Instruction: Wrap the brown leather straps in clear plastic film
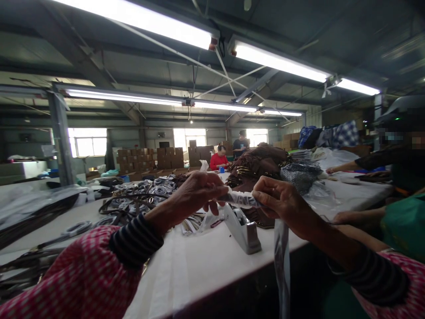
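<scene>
Grey metal is being spanned overhead by the roof [159, 53] of a wide workshop, which is being lit by long tubes [282, 60] and by windows [88, 146] in the far wall. Beneath it a white tabletop [192, 266] is being covered by goods at its far side: a brown heap [262, 159], and farther left many grey coils [162, 182]. On the right, a co-worker's green sleeve [403, 223] is being seen close beside the right arm. Near the tabletop's edge a tape dispenser [244, 230] is being stood upright.

Just above the dispenser, a strap [241, 199] is being held in the air, roughly level. One end is being pinched by the left fingers [219, 192], the other by the right fingers [265, 199]; both sets are being closed, with only the strap's thickness between. From below the right fingers a long tail [281, 266] is being hung past the tabletop's edge; whether it is being joined to the strap cannot be told. By its look, a light, soft, bendable piece is being handled, probably made slippery by its pale, shiny wrap [245, 195]. Best hold is being offered near both ends, flat under the thumbs, as the thin wrap might be creased or torn.
</scene>
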`<state>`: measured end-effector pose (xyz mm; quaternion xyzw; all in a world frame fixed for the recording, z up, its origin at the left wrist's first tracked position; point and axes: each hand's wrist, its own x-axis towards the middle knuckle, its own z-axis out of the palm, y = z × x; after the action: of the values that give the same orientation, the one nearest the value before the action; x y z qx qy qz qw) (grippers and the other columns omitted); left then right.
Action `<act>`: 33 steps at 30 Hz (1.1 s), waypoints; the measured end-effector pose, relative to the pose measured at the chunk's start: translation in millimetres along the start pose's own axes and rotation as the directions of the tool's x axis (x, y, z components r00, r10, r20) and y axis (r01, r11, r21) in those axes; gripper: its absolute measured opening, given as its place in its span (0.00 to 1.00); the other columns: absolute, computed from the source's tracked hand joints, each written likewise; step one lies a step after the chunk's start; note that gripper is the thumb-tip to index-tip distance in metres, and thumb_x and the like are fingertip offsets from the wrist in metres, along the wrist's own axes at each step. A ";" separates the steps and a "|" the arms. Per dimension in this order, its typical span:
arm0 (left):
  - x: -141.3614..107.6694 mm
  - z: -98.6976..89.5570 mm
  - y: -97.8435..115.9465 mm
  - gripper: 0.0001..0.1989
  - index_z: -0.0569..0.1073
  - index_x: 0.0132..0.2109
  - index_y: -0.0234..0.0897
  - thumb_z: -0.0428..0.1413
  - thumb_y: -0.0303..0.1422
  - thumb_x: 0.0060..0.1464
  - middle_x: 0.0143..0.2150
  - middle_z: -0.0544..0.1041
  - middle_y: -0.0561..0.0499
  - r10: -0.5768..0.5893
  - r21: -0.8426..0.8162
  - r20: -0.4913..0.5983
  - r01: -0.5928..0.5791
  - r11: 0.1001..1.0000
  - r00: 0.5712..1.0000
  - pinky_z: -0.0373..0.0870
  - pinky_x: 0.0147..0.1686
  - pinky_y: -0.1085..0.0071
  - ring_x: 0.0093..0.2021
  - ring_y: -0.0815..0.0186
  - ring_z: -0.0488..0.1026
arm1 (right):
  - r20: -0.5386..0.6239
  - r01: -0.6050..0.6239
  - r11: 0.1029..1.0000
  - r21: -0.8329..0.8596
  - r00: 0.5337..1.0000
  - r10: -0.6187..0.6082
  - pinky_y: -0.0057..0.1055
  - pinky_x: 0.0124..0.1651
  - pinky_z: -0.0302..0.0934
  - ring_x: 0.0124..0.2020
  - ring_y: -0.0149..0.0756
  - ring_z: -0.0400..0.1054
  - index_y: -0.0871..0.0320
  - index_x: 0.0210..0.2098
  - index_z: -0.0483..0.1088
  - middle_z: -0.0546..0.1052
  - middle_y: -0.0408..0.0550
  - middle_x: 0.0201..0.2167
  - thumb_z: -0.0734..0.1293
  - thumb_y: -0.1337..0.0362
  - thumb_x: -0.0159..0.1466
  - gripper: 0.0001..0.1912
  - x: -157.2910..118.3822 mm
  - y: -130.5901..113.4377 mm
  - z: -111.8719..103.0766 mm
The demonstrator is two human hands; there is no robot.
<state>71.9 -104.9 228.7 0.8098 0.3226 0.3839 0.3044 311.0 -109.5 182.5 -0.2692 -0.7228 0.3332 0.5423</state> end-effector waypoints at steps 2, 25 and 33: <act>-0.6 -3.3 -5.2 0.14 0.78 0.32 0.31 0.60 0.38 0.60 0.27 0.81 0.48 -0.008 0.031 0.002 0.008 0.999 1.000 0.65 0.22 0.77 0.23 0.67 0.79 | 0.014 0.017 0.997 -0.080 1.000 -0.016 0.22 0.21 0.47 0.19 0.23 0.56 0.59 0.29 0.67 0.65 0.36 0.20 0.74 0.51 0.64 0.19 -1.4 -5.7 -7.1; -53.3 21.3 -47.4 0.16 0.78 0.41 0.31 0.61 0.43 0.61 0.31 0.79 0.47 -0.183 -0.250 0.443 0.317 0.915 0.878 0.63 0.30 0.74 0.28 0.70 0.69 | 0.340 -0.021 0.984 -0.177 0.937 0.081 0.24 0.22 0.48 0.21 0.24 0.55 0.61 0.28 0.71 0.67 0.39 0.22 0.74 0.51 0.63 0.20 4.5 -3.9 -4.7; -87.8 39.9 -72.8 0.19 0.79 0.38 0.32 0.58 0.46 0.63 0.19 0.70 0.55 -0.310 -0.420 0.302 0.418 0.806 0.902 0.54 0.20 0.78 0.18 0.74 0.60 | 0.417 -0.023 0.944 -0.328 0.893 0.167 0.29 0.37 0.63 0.36 0.36 0.72 0.58 0.42 0.79 0.79 0.45 0.34 0.77 0.58 0.60 0.13 -9.9 16.9 -21.0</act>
<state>39.9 -136.9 116.7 0.6698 0.3332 0.2937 0.5950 334.4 -102.2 167.5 -0.3056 -0.8558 0.2923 0.2981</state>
